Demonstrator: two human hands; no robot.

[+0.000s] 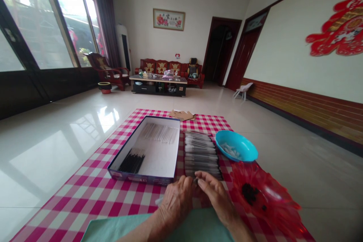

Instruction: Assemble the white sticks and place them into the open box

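Sleeved sticks — L hand, R hand adjacent

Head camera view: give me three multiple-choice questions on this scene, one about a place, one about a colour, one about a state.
1. Where is the blue bowl? A inside the box; B right of the stack of thin sleeved items; C on the sofa.
2. What colours is the checked cloth? A pink and white; B blue and white; C green and yellow.
3. How is the box? A shut; B tipped on its side; C open, contents showing.

1 B: the bowl sits beside the stack's right edge. 2 A: pink squares alternate with white. 3 C: no lid covers it.
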